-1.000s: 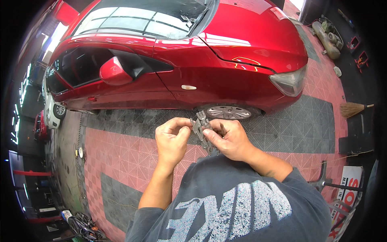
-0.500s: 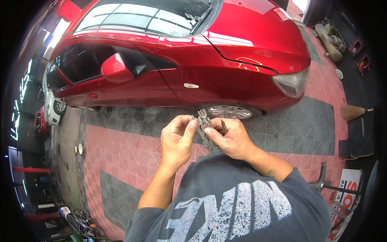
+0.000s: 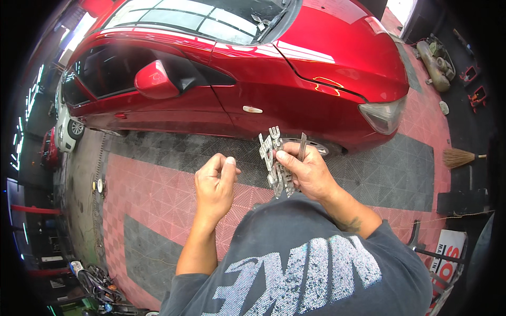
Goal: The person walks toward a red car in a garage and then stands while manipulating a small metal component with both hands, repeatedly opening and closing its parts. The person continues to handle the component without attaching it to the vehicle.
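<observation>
My right hand [image 3: 311, 171] grips a grey, silvery openwork piece [image 3: 266, 152] with letter-like cut-out shapes, possibly a car badge; its exact kind is unclear. A thin, dark flat strip [image 3: 302, 145] sticks up from the same hand. To the left, apart from the piece, my left hand [image 3: 215, 184] is closed, thumb pressed against the curled fingers. Whatever lies within that pinch, if anything, is hidden. Both hands are in front of my dark T-shirt [image 3: 311, 247], with a red car [image 3: 284, 105] beyond them.
The car's side mirror [image 3: 156, 80] juts out at left, above red and grey floor tiles [image 3: 153, 184]. A broom [image 3: 461, 157], a tank-like machine [image 3: 434, 66] and a leaning sign [image 3: 448, 253] stand along the right side. A white car [image 3: 68, 126] is at far left.
My left hand has come away from the grey piece and moved left and slightly down. In my right hand the piece has risen and turned, showing more of its cut-out shapes.
</observation>
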Demonstrator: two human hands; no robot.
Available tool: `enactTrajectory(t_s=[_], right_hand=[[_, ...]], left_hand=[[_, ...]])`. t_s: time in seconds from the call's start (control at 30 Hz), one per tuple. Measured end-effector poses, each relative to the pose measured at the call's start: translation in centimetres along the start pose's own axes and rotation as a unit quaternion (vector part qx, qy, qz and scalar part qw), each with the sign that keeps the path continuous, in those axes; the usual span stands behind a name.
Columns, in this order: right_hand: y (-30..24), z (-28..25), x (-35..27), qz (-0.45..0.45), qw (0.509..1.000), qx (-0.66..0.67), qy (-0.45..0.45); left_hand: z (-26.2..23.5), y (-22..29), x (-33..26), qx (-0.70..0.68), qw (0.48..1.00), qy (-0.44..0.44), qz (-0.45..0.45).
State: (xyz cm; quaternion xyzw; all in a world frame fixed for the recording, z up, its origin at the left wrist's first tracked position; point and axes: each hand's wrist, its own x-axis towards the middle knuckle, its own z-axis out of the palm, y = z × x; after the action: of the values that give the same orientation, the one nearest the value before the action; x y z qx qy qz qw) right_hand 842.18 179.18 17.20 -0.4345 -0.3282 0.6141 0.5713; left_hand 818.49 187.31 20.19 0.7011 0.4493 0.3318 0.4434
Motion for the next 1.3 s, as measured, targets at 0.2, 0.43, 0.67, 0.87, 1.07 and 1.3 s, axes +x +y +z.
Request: enactTrajectory(t_s=[0.2, 0.43, 0.67, 0.87, 1.07, 1.3], right_hand=[[-0.9, 0.2, -0.1, -0.018, 1.0, -0.012, 0.023], [-1.3, 0.5, 0.1, -0.048, 0.997, -0.037, 0.038], [-1.1, 0.2, 0.6, -0.141, 0.967, -0.204, 0.065], [-0.7, 0.2, 0.6, -0.119, 0.968, -0.214, 0.061], [-0.4, -0.1, 0.4, -0.117, 0.969, -0.214, 0.046], [0.7, 0.3, 0.2, -0.127, 0.964, -0.218, 0.087]], left_hand=[[1.7, 1.2, -1.0, 0.008, 0.992, -0.003, 0.124], [3.5, 3.1, -1.2, 0.064, 0.966, 0.017, 0.249], [4.3, 2.1, -0.2, 0.1, 0.959, -0.027, 0.263], [4.0, 1.4, 0.3, 0.095, 0.954, -0.071, 0.274], [4.4, 0.9, -0.2, 0.087, 0.956, -0.062, 0.272], [5.0, -0.1, -0.1, 0.056, 0.967, -0.082, 0.234]])
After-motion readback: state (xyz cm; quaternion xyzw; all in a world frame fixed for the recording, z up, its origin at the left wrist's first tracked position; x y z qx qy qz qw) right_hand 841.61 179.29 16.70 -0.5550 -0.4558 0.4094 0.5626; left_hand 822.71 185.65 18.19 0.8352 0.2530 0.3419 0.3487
